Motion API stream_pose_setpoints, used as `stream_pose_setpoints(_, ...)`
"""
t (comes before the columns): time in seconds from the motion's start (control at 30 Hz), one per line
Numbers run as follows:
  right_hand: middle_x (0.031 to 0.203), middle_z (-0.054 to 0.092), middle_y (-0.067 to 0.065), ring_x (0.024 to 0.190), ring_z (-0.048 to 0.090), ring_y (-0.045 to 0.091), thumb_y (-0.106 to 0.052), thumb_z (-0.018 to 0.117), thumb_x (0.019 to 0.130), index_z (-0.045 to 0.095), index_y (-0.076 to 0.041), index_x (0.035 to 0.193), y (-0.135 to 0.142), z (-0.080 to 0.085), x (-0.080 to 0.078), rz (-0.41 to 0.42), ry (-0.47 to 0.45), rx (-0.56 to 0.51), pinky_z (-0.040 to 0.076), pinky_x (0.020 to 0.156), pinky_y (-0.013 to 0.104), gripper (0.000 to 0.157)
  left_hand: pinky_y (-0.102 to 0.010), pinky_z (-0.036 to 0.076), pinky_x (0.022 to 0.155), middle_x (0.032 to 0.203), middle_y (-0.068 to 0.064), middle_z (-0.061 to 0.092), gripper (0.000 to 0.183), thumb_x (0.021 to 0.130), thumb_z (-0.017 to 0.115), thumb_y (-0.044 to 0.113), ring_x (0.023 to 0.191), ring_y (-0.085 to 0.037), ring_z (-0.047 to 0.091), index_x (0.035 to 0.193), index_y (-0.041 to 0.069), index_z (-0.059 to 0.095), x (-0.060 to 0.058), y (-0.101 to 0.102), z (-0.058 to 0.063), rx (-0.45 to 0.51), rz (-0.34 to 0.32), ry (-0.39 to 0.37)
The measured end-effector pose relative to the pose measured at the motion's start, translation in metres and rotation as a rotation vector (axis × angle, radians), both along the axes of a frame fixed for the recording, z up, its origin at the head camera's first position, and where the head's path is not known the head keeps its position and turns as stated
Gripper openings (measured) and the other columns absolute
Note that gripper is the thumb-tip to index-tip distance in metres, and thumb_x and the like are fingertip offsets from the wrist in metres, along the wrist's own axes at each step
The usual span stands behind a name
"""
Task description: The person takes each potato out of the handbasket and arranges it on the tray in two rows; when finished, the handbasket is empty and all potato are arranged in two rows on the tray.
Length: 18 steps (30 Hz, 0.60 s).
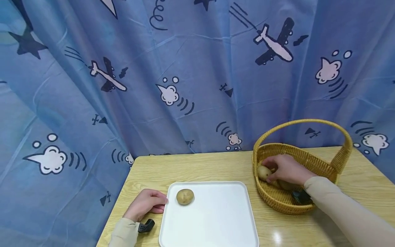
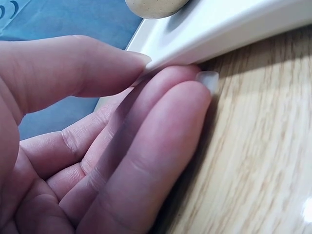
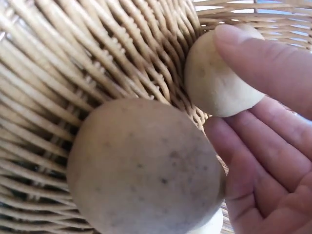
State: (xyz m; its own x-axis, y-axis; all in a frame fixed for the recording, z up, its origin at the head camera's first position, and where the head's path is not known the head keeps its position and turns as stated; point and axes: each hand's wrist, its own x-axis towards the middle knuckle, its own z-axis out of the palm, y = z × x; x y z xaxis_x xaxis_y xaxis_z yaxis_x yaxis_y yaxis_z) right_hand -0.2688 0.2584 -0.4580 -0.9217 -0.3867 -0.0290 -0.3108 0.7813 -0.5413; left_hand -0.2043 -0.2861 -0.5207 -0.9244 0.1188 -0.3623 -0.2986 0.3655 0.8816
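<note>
Right-hand fingers (image 3: 268,141) part-closed, pinching potato (image 1: 263,173) in wicker basket (image 1: 305,160), left end | Left hand (image 1: 146,204) gripping white tray (image 1: 213,219) — left rim | second potato (image 1: 185,197) lying on tray | Risk: rounded potato possibly rolling off the thumb — neighbouring third potato (image 3: 146,165) crowding fingers.

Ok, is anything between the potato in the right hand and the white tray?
Yes, the basket's left wall stands between that potato and the white tray; the potato would likely need lifting over it. Past that, nothing visible blocks the way.
</note>
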Motion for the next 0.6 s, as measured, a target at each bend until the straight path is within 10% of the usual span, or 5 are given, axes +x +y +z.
stream_pose_setpoints(0.6,0.112,0.082,0.009,0.101,0.075,0.025,-0.026,0.095,0.081,0.078,-0.002,0.124,0.009,0.027,0.014,-0.050,0.031,-0.004,0.064,0.087,0.047,0.052,-0.032,0.070,0.073,0.094,-0.008,0.078,0.028,0.094,0.082,0.018,0.075,-0.015,0.075,0.111,-0.004,0.079,-0.002,0.001,0.000,-0.012,-0.005,0.003)
